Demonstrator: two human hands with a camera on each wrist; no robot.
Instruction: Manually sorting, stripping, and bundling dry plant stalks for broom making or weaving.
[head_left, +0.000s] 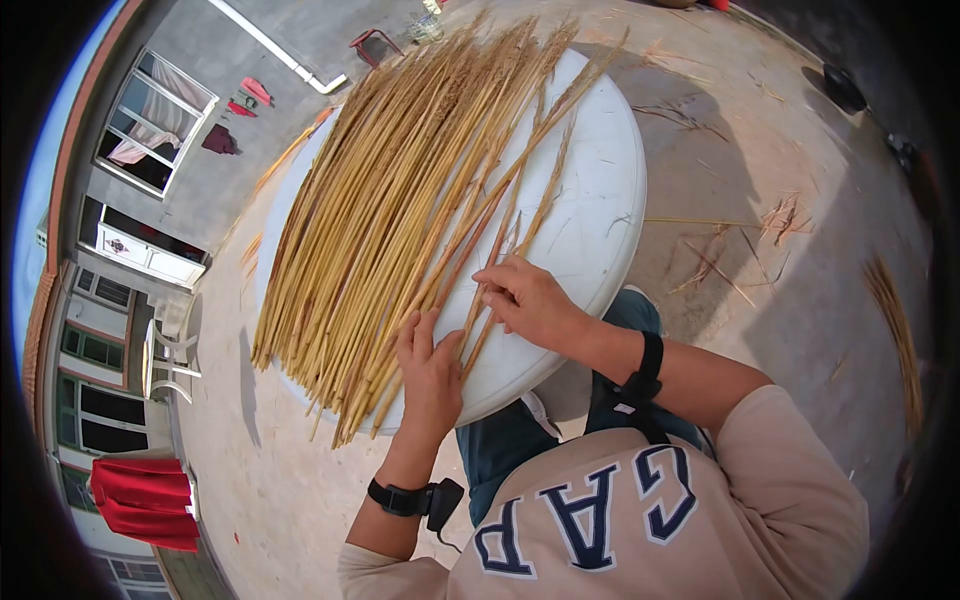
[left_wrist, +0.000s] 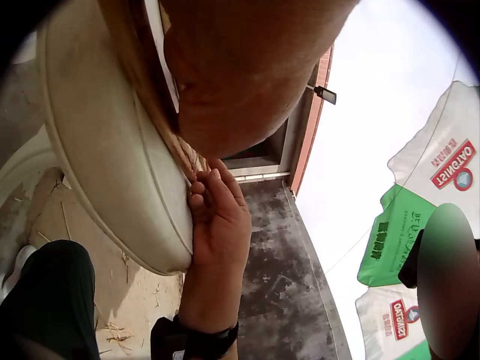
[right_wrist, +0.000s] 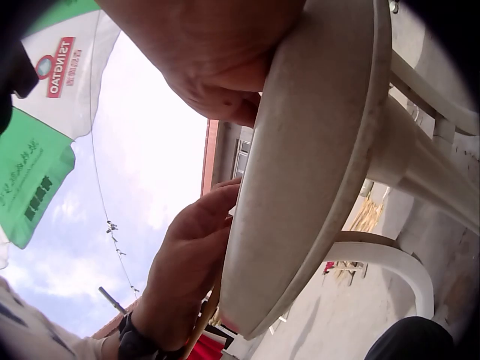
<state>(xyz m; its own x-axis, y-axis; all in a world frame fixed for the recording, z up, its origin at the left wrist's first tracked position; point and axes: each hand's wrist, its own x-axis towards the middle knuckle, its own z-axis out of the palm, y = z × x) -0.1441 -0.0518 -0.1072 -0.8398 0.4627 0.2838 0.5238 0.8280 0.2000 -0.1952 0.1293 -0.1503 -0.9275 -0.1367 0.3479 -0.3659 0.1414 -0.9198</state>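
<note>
Long dry stalks (head_left: 350,260) with brown feathery heads lie side by side on a round white table (head_left: 600,190). My left hand (head_left: 432,378) rests at the near right side of the layer, its fingers extended over the lower stalks. Right of it, my right hand (head_left: 538,308) has its fingers bent and pinches a thin stalk near the table's front edge. In the left wrist view the right hand (left_wrist: 219,217) shows fingertips together at the stalk ends. The right wrist view shows the left hand (right_wrist: 196,244) at the table rim, its fingertips partly hidden.
Loose straw (head_left: 785,215) and a bundle of stalks (head_left: 893,335) lie on the concrete floor to the right. White chairs (head_left: 172,360) stand by the building at left. A red garment (head_left: 145,505) hangs at lower left. A green and white umbrella (left_wrist: 401,225) shows overhead.
</note>
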